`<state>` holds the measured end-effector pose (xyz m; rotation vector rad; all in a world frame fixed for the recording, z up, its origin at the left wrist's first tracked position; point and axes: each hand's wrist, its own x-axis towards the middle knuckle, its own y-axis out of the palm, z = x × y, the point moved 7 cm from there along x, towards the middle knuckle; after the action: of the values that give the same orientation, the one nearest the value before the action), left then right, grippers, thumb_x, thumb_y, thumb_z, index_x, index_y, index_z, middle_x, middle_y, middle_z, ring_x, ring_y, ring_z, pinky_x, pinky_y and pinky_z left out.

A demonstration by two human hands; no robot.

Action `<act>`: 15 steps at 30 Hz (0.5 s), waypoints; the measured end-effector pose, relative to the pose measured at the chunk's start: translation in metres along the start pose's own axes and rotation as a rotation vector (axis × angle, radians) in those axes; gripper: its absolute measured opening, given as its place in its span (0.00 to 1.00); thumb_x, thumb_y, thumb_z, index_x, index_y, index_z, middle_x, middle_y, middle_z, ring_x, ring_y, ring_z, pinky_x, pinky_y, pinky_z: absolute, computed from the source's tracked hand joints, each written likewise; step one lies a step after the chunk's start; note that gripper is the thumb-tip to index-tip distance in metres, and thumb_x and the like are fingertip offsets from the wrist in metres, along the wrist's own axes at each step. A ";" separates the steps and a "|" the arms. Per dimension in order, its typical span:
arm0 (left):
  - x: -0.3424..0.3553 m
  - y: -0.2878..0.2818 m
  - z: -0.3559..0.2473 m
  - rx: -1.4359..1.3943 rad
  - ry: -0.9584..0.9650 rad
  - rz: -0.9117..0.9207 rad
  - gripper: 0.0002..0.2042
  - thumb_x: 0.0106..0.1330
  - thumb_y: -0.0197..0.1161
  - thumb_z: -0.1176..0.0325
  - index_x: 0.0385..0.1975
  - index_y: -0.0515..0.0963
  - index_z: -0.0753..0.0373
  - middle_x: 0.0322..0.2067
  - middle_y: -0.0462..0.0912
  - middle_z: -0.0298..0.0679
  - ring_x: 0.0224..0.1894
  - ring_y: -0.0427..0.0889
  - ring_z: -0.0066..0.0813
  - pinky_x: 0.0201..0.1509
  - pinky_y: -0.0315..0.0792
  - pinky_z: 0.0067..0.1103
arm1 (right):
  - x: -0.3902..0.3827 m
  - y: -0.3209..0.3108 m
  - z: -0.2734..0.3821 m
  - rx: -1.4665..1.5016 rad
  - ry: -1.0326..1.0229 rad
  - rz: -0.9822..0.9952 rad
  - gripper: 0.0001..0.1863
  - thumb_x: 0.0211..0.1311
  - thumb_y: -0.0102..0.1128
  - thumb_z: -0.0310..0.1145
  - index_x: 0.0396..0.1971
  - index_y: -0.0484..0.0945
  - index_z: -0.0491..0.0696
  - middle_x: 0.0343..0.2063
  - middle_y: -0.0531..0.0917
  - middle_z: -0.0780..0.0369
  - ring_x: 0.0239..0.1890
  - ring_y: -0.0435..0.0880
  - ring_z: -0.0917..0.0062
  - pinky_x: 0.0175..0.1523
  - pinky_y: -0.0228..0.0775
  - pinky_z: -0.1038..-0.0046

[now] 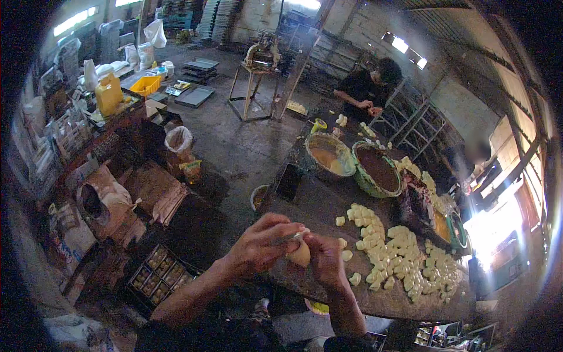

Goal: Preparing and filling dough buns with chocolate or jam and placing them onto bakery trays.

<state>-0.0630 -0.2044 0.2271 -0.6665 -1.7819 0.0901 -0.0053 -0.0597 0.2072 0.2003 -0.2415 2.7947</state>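
In front of me, over the near edge of the dark work table [319, 190], a pale rounded piece of dough [299, 253] is held between both hands. My left hand [258, 243] is closed, its fingers pinching at the top of the dough. A thin greyish sliver shows by those fingertips, too small to name. My right hand [326, 258] wraps round the dough's right side with its thumb near the top; some of its fingers are hidden. Just right of it, many small cream dough pieces [404, 258] lie spread on the table, several loose ones nearest my right hand.
Farther up the table stand a basin of tan contents [331, 154] and a green-rimmed tub of brown filling [378, 170]. A co-worker [366, 97] handles something small at the far end; another person [469, 164] is at right. A divided crate [161, 276] sits low at left.
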 end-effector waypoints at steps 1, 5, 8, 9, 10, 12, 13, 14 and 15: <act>-0.002 0.002 0.001 -0.004 -0.071 -0.025 0.22 0.50 0.67 0.73 0.48 0.79 0.56 0.46 0.79 0.42 0.46 0.80 0.40 0.50 0.75 0.29 | -0.005 -0.006 0.009 0.045 0.030 -0.049 0.04 0.56 0.59 0.24 0.31 0.80 0.45 0.27 0.81 0.64 0.31 0.79 0.79 0.36 0.72 0.75; 0.001 0.024 0.007 -0.169 -0.563 0.015 0.16 0.60 0.63 0.72 0.49 0.77 0.63 0.46 0.80 0.42 0.44 0.82 0.36 0.44 0.77 0.24 | -0.005 -0.026 0.020 -0.078 -0.327 -0.147 0.06 0.54 0.64 0.23 0.32 0.81 0.47 0.36 0.81 0.61 0.38 0.79 0.76 0.41 0.73 0.74; -0.013 0.055 0.044 -0.604 -0.967 -0.164 0.18 0.63 0.62 0.70 0.52 0.74 0.67 0.45 0.81 0.40 0.45 0.81 0.29 0.46 0.76 0.23 | -0.011 -0.035 0.025 -0.460 -0.470 -0.148 0.13 0.46 0.66 0.22 0.34 0.81 0.50 0.39 0.78 0.59 0.42 0.79 0.69 0.47 0.73 0.72; -0.015 0.066 0.054 -0.606 -0.984 -0.156 0.18 0.63 0.62 0.70 0.52 0.74 0.67 0.45 0.81 0.40 0.45 0.81 0.29 0.46 0.76 0.23 | -0.011 -0.033 0.025 -0.589 -0.571 -0.057 0.15 0.43 0.66 0.23 0.35 0.81 0.51 0.37 0.78 0.60 0.40 0.79 0.67 0.46 0.73 0.70; -0.024 0.087 0.064 -0.835 -1.113 -0.153 0.17 0.63 0.63 0.70 0.51 0.75 0.68 0.44 0.82 0.39 0.46 0.80 0.26 0.48 0.75 0.22 | -0.012 -0.032 0.021 -0.715 -0.671 0.038 0.18 0.40 0.65 0.24 0.37 0.81 0.52 0.35 0.78 0.61 0.39 0.79 0.64 0.45 0.72 0.68; -0.032 0.122 0.075 -1.067 -1.261 -0.145 0.17 0.63 0.64 0.70 0.50 0.75 0.68 0.42 0.82 0.38 0.47 0.79 0.24 0.49 0.75 0.21 | 0.001 -0.062 0.005 -0.874 -0.625 0.000 0.19 0.39 0.64 0.25 0.37 0.81 0.52 0.34 0.78 0.62 0.38 0.78 0.64 0.44 0.72 0.66; -0.029 0.136 0.078 -0.975 -1.206 -0.098 0.15 0.62 0.64 0.70 0.48 0.77 0.69 0.41 0.83 0.39 0.45 0.80 0.24 0.47 0.75 0.21 | 0.007 -0.075 -0.005 -1.041 -0.593 -0.034 0.20 0.38 0.63 0.26 0.38 0.81 0.53 0.33 0.79 0.63 0.37 0.78 0.63 0.43 0.71 0.64; -0.025 0.151 0.078 -0.883 -1.149 -0.050 0.14 0.62 0.64 0.70 0.46 0.78 0.70 0.40 0.83 0.39 0.42 0.81 0.24 0.45 0.76 0.21 | 0.013 -0.084 -0.019 -1.029 -0.570 -0.032 0.20 0.38 0.63 0.26 0.38 0.81 0.53 0.33 0.79 0.63 0.37 0.78 0.63 0.43 0.71 0.64; -0.020 0.169 0.077 -0.889 -1.150 -0.167 0.11 0.63 0.63 0.70 0.41 0.80 0.69 0.35 0.84 0.39 0.37 0.82 0.23 0.39 0.76 0.21 | 0.021 -0.095 -0.041 -0.880 -0.486 0.017 0.19 0.38 0.63 0.27 0.37 0.81 0.53 0.32 0.78 0.63 0.35 0.77 0.63 0.42 0.69 0.63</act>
<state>-0.0634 -0.0521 0.1186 -1.2241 -3.0148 -0.5817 0.0024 0.0433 0.1842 0.6343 -1.5165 2.3281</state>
